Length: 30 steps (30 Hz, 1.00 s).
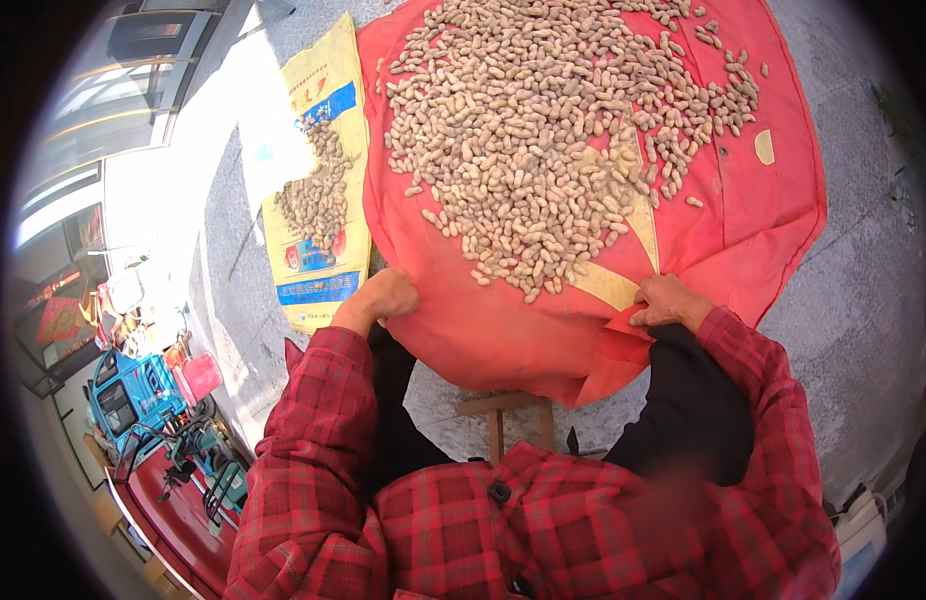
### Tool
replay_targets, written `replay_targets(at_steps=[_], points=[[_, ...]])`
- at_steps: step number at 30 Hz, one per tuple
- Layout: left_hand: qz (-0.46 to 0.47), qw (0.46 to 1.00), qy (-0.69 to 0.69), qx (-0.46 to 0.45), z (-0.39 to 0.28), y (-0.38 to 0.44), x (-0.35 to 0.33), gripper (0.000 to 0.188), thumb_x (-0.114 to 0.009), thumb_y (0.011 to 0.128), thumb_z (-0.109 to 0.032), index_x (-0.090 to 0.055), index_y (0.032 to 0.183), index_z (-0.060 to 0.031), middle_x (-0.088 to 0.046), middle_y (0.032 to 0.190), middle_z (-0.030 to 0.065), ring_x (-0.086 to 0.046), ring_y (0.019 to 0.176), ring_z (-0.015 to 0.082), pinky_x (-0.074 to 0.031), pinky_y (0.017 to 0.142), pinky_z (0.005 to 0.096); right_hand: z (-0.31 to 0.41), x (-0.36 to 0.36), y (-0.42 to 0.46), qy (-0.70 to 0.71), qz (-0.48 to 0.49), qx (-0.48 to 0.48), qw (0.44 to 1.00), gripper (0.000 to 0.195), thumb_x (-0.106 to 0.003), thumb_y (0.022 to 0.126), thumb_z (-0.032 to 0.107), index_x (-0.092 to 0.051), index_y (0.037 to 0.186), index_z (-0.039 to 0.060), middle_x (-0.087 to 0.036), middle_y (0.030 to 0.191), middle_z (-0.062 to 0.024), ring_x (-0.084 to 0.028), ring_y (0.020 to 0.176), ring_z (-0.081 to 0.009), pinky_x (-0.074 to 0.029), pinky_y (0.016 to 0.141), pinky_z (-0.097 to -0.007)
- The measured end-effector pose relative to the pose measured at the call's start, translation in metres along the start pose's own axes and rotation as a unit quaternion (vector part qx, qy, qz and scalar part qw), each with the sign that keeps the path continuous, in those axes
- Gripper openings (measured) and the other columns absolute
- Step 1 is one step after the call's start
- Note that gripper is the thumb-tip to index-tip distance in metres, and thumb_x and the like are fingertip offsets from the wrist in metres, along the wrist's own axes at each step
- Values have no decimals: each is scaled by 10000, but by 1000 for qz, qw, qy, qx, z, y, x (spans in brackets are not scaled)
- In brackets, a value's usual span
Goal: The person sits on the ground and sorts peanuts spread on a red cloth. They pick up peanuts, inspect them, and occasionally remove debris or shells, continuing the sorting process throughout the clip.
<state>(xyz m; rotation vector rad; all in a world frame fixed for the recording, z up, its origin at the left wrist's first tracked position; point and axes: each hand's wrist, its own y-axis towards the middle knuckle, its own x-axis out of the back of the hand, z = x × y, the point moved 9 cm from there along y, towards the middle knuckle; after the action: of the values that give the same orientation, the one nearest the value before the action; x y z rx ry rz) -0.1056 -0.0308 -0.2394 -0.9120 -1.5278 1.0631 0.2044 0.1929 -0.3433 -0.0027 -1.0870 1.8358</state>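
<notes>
A red cloth (463, 337) with yellow shapes on it is spread before me, and a broad heap of unshelled peanuts (508, 135) lies on it. My left hand (391, 294) is closed on the cloth's near left edge, close to my left knee. At the near right edge, my right hand (671, 300) grips a bunched fold of the same cloth beside my right knee. Between the hands, the near edge of the cloth sags. Some peanuts spread out toward the far right part of the cloth.
Left of the cloth lies a yellow woven sack (313, 296) bearing writing, with a smaller pile of peanuts (320, 187) on it. A wooden stool (496, 420) shows between my legs. Farther left stand a blue plastic case (136, 394) and a red vehicle (174, 510) with handlebars.
</notes>
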Motion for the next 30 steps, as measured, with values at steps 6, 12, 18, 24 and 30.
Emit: replay_targets(at_steps=[6,12,18,24,30], points=[[-153,939,-289,104,-27,-113,87,136,-557,717,-117,-626,683,-6,-627,710,219,-623,689,376,-494,642,455,-15,-14,-2,109,84,-72,988,455,-663,735,518,-717,831,77,-671,798,-161,-646,809,-329,-492,738,-434],[-135,972,-167,100,-34,-133,36,168,-570,776,-143,-577,753,23,-594,722,250,-586,712,426,-468,654,472,-15,-10,11,105,68,-82,989,479,-601,796,534,-709,821,68,-660,770,-160,-636,778,-330,-488,727,-423],[-177,959,-217,-27,-37,-134,64,138,-594,767,-110,-541,711,5,-559,672,227,-571,695,418,-456,641,461,65,108,52,-1,-206,82,975,345,-672,713,345,-650,904,58,-592,875,-186,-580,840,-351,-469,716,-431],[-154,969,-173,-84,-38,-128,47,95,-590,721,-84,-545,701,-2,-570,657,203,-586,682,395,-462,619,454,225,188,163,-238,-274,118,924,532,-673,710,283,-562,1188,76,-458,1285,-201,-367,1252,-393,-246,1020,-609],[-165,970,-135,-113,-42,-124,60,72,-587,657,-64,-593,682,2,-605,650,187,-619,652,374,-486,569,440,272,195,306,-397,-327,50,856,520,-663,731,297,-563,1197,89,-407,1363,-182,-296,1318,-413,-134,1061,-659]])
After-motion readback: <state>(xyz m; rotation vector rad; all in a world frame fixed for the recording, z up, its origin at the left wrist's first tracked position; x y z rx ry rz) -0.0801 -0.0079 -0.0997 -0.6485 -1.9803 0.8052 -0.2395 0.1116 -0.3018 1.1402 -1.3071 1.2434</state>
